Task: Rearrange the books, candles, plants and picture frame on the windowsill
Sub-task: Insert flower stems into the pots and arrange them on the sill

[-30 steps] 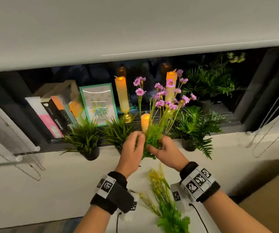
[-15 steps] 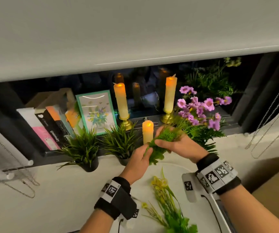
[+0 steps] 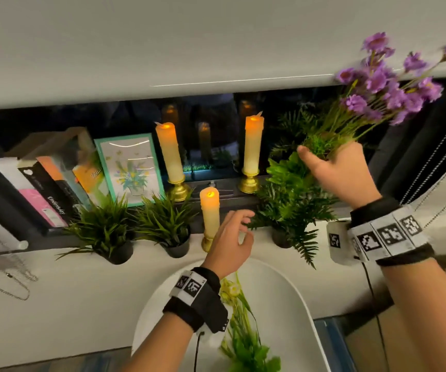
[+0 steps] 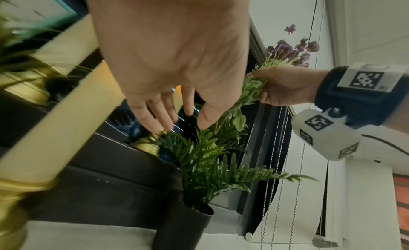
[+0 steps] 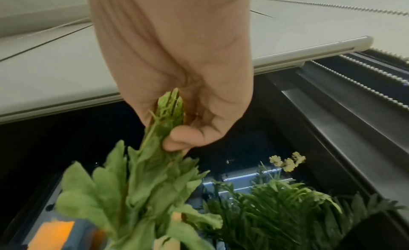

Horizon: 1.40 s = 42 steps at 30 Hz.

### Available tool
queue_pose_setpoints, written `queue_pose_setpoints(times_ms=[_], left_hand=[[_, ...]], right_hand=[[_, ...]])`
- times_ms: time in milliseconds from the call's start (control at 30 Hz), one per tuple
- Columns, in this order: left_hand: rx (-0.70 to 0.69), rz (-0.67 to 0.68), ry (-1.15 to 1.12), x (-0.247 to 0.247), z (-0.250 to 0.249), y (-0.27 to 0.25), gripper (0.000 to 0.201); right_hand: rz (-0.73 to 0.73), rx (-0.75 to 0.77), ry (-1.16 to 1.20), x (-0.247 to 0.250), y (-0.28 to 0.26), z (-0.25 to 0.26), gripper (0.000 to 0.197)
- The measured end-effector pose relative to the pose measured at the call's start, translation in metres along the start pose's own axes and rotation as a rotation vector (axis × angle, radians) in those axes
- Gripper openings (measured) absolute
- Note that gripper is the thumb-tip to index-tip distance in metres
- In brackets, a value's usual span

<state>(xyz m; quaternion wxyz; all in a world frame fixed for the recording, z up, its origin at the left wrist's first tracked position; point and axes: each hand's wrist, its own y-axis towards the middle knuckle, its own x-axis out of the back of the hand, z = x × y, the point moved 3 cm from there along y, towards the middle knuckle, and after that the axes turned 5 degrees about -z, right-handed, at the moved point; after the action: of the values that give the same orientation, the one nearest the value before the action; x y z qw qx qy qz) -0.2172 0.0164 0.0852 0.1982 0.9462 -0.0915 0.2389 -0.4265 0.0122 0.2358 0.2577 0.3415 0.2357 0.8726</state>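
R hand (image 3: 335,173): raised up & right of the L hand, fingers curled round the stems of the purple flower bunch (image 3: 382,84); thumb pinched the leafy stalk in the R wrist view.
Purple flowers: held in the air, blooms tilted up-right past the R hand, in front of the blind (image 3: 189,44); lower leaves hung just above the fern.
L hand (image 3: 229,242): held nothing, fingers loose & spread, palm down; hovered just right of the short candle, fingertips (image 4: 155,124) near the fern fronds, contact unclear.
Short candle (image 3: 209,210): lit, upright on the sill edge, just left of the L hand.
Fern (image 3: 291,208): dark pot, on the sill betw. the two hands, under the R hand.
Tall candles: two, lit, gold bases, beyond the L hand; one (image 3: 169,154) back-left, one (image 3: 253,146) back-right.
Grass plants: two pots (image 3: 103,229) (image 3: 166,224) left of the L hand, along the sill edge.
Picture frame (image 3: 129,167): teal, leaning behind the grass plants.
Books (image 3: 42,189): slanted row, far left of both hands.
Yellow flowers (image 3: 240,331): lay on the white table (image 3: 283,291), below the L wrist.
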Motion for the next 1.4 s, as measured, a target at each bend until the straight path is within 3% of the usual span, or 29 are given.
queue_pose_setpoints(times_ms=[133,300,400,533,833,1033,1167,1400], left_hand=[[-0.063,-0.08,0.174,-0.022,-0.012,0.018,0.06],[-0.078,0.071,0.424,-0.053,-0.022,0.041,0.076],[-0.036,0.177,0.542,-0.069,-0.014,0.047,0.057],[0.009,0.166,0.578,-0.077,-0.002,0.041,0.036],[0.009,0.111,0.619,-0.085,0.003,0.046,0.038],[0.03,0.066,0.625,-0.083,0.002,0.05,0.018],[0.031,0.066,0.666,-0.086,0.005,0.051,0.031],[0.024,0.092,0.71,-0.088,0.004,0.052,0.03]], right_hand=[[-0.003,0.06,-0.114,0.01,0.013,-0.028,0.058],[0.141,0.069,-0.165,-0.008,0.015,-0.052,0.038],[0.217,0.031,-0.181,-0.025,0.012,-0.066,0.036],[0.254,-0.002,-0.169,-0.041,0.01,-0.079,0.034],[0.183,0.026,-0.06,-0.036,0.018,-0.076,0.028],[0.166,0.03,-0.048,-0.031,0.028,-0.076,0.039],[0.257,-0.003,-0.104,-0.045,0.021,-0.088,0.029],[0.262,-0.024,-0.111,-0.043,0.025,-0.093,0.03]])
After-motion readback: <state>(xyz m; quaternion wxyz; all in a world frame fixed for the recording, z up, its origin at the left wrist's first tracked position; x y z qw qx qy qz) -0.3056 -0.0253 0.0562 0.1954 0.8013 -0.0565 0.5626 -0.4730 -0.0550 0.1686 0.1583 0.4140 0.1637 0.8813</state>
